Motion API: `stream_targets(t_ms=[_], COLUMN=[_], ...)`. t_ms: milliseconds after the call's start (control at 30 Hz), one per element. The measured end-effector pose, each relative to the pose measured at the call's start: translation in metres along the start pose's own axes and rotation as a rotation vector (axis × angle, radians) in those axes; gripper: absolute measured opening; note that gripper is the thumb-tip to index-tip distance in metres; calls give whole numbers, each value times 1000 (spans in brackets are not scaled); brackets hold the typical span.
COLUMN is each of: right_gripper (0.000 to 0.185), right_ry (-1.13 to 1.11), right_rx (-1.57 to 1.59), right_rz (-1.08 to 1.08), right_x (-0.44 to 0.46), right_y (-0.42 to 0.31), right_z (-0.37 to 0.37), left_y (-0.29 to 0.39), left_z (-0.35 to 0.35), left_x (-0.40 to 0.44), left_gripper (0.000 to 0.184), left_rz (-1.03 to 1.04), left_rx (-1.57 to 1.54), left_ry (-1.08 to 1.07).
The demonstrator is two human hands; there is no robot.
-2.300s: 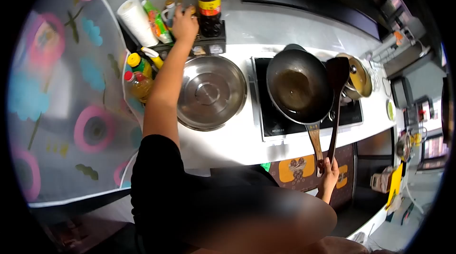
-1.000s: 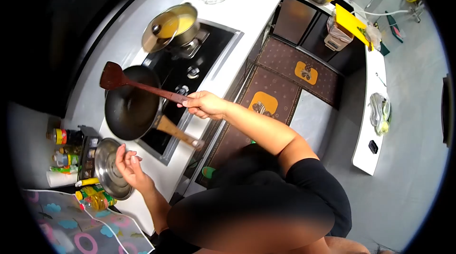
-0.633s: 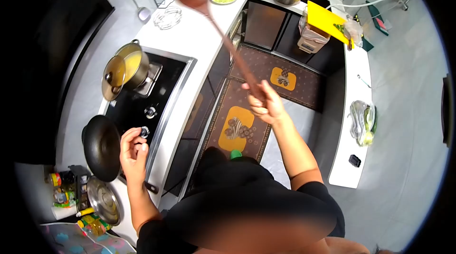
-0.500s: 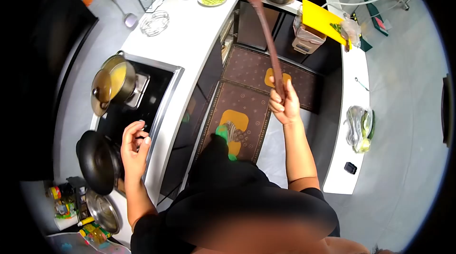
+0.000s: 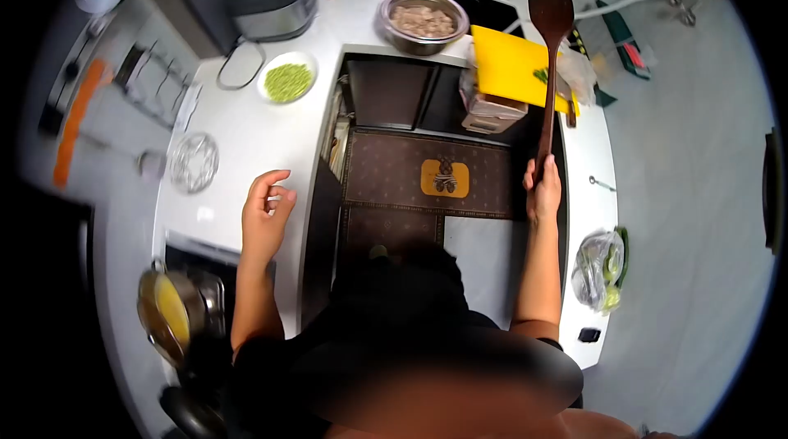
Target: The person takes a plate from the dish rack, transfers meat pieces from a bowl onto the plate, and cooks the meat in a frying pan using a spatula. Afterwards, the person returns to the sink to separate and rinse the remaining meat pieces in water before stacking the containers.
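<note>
My right hand [image 5: 543,190] is wrapped round the lower handle of a long dark-brown wooden spatula [image 5: 552,20], held upright with its flat blade at the top. Behind the spatula, in view, lies a yellow cutting board [image 5: 507,63]. My left hand [image 5: 267,213] is raised near the left counter's edge, fingers loosely bent and thumb apart, with nothing in it. Down to its left, a pot of yellowish liquid [image 5: 171,307] stands on the stove. Beyond that hand, a white plate of chopped green pieces [image 5: 287,82] rests on the counter.
A metal bowl of raw meat pieces [image 5: 423,20] stands on the far counter, beside a grey appliance [image 5: 273,4]. A wire rack [image 5: 194,163] lies on the left counter [image 5: 246,137]. Bagged green vegetables [image 5: 601,271] lie on the right counter. A black wok [image 5: 190,413] shows at lower left. Patterned mats [image 5: 386,160] cover the floor.
My body has moved forward from the stove towards the far counter. The spatula has swung right in view, still in my right hand. My left hand stays raised and without anything in it.
</note>
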State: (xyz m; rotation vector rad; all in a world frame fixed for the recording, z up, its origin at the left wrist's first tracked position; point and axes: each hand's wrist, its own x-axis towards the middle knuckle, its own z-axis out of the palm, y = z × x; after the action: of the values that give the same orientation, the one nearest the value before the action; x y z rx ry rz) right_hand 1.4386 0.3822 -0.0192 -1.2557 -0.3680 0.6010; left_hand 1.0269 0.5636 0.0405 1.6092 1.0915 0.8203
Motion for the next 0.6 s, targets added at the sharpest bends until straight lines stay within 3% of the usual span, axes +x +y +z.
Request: stream_targets(t_ms=[100,167,233,300,467,500,567,600], right_gripper=[40,40,38,38,40,40,43,44], right_ry=[98,218,366,444,768,823,867,886], right_rx=[-162,-296,-682,-919,-1161,-1210,-1204,-1195], right_rz=[-143,-127,-362,-466,-207,-326,-162,-100], right_x=[60,106,156,204,294,313,340,353], right_y=[18,39,56,70,109,121,134,131], right_z=[-11,-35,-63,-96,-122,-130,-119,-108], left_y=[-21,-31,-32,-32,-23,-9,-5,5], left_z=[22,38,65,94,174,195,225,237], left_x=[61,93,124,157,251,271,310,326], left_gripper=[29,29,30,30,28,27,26,26], left_rz=[56,-45,-102,-108,-130,-156,-12,-72], left_rx=[-28,-55,-100,-117,-111,-199,-134,-161], left_ry=[-38,-82,-86,-87,-62,-63,-115,-150])
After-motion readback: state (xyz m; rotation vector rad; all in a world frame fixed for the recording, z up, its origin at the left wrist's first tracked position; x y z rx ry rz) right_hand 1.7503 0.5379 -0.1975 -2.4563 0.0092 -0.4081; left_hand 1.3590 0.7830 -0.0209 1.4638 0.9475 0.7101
